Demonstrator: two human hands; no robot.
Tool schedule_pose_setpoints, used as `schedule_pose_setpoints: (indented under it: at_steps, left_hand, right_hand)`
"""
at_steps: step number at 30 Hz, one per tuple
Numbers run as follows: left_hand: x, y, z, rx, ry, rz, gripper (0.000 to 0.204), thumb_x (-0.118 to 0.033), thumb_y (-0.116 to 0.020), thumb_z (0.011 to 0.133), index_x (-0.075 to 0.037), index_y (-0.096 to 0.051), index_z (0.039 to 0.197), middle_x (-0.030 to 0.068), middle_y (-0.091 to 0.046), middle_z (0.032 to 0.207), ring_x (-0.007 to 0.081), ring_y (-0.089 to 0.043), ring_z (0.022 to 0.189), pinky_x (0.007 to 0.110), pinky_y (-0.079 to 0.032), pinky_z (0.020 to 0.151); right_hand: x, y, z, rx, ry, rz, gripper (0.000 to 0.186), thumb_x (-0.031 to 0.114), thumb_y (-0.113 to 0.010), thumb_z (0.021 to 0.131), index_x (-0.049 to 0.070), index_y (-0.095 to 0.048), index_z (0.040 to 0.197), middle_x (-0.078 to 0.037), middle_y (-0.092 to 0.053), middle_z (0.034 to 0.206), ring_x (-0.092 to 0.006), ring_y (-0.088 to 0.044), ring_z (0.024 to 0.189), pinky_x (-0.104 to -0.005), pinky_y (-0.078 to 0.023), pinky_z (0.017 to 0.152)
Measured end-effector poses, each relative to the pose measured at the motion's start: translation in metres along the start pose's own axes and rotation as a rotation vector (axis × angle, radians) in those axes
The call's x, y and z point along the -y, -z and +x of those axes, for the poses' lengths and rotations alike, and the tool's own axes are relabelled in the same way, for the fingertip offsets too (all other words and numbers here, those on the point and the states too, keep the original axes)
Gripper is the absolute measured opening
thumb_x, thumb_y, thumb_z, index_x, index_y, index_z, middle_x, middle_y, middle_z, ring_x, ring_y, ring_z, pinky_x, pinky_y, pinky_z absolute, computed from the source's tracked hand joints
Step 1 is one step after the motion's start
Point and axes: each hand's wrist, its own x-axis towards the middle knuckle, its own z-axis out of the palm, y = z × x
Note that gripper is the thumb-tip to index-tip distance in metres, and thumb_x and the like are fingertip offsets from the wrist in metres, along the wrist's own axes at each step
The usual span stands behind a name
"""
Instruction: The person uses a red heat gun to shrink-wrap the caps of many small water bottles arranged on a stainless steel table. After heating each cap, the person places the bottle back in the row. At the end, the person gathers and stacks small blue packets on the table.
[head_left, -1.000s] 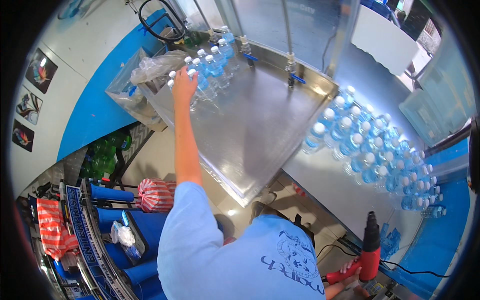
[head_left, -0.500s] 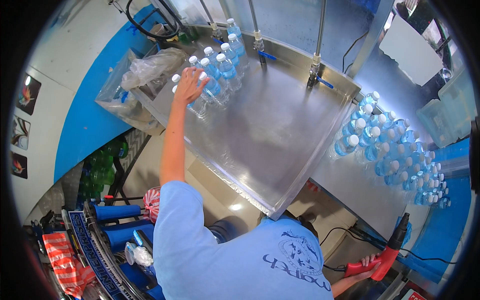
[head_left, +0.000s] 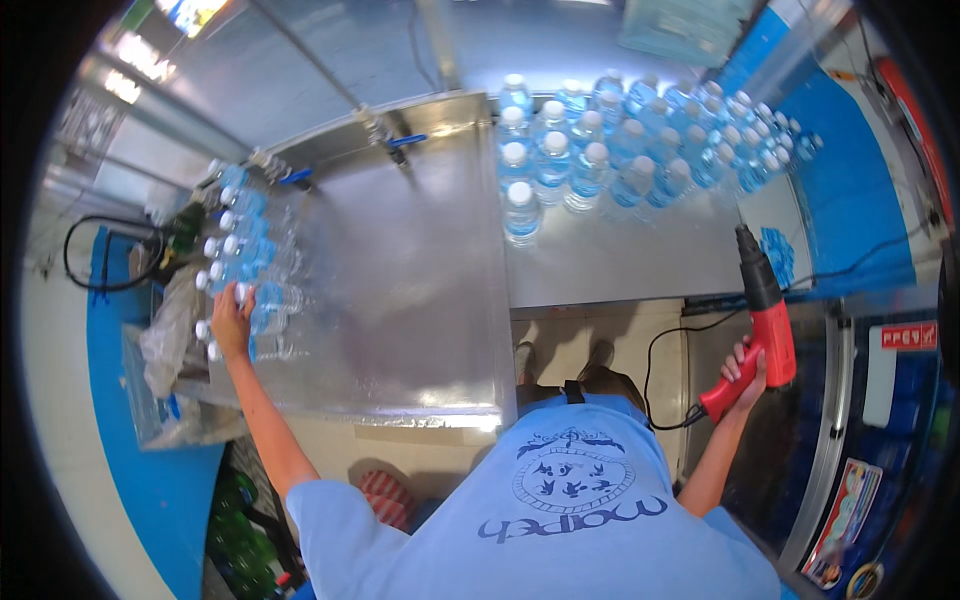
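My left hand (head_left: pixel 234 318) is at the near end of a group of clear plastic water bottles (head_left: pixel 256 240) with white caps and blue labels. Its fingers close around the white cap of one bottle (head_left: pixel 268 298), which stands in the steel sink-like tray (head_left: pixel 400 250). In my right hand (head_left: pixel 746 376) is a red heat gun (head_left: pixel 768 335), held by its handle with the black nozzle (head_left: pixel 752 255) pointing away from me. A black cord (head_left: pixel 652 375) hangs from the handle.
Many capped bottles (head_left: pixel 590 165) stand on the steel counter (head_left: pixel 640 260) to the right of the tray. Taps with blue levers (head_left: pixel 405 140) line the tray's back. A plastic bag (head_left: pixel 172 335) lies at the left, with green bottles (head_left: pixel 240 535) below.
The view has swung right, bringing more of the right counter into sight. My right hand has raised the heat gun toward the counter. My left hand has closed on a bottle's cap.
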Motion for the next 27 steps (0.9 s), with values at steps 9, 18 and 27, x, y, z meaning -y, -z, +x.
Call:
schedule_pose_setpoints:
  at_steps: [9,18,27]
  left_hand:
    - [-0.184,0.070,0.006,-0.053,-0.290,-0.239,0.037,-0.021,-0.088,0.079,-0.001,-0.067,0.102,0.0098,-0.056,0.076,0.0244,-0.055,0.064,0.038,-0.045,0.056]
    - [-0.496,0.073,0.006,0.005,-0.166,-0.854,0.038,-0.024,-0.096,0.069,-0.004,-0.072,0.090,0.0059,-0.061,0.070,0.0173,-0.056,0.060,0.030,-0.045,0.051]
    - [-0.716,-0.003,0.052,-0.041,-0.432,-0.712,0.045,-0.047,-0.086,0.078,-0.011,-0.061,0.072,0.0006,-0.054,0.059,0.0180,-0.054,0.061,0.035,-0.044,0.050]
  right_hand:
    - [0.015,0.002,0.002,-0.049,0.020,0.022,0.046,0.038,-0.062,0.102,0.002,-0.049,0.128,-0.006,-0.049,0.088,-0.0122,-0.048,0.058,-0.0258,-0.044,0.053]
    - [0.044,0.037,0.009,-0.081,-0.024,-0.005,0.046,0.037,-0.067,0.097,0.002,-0.052,0.124,-0.007,-0.052,0.086,-0.0145,-0.051,0.056,-0.0267,-0.046,0.052]
    - [0.090,0.072,0.003,-0.115,-0.115,-0.088,0.043,0.035,-0.067,0.097,0.003,-0.052,0.122,-0.008,-0.057,0.082,-0.0147,-0.055,0.055,-0.0274,-0.047,0.051]
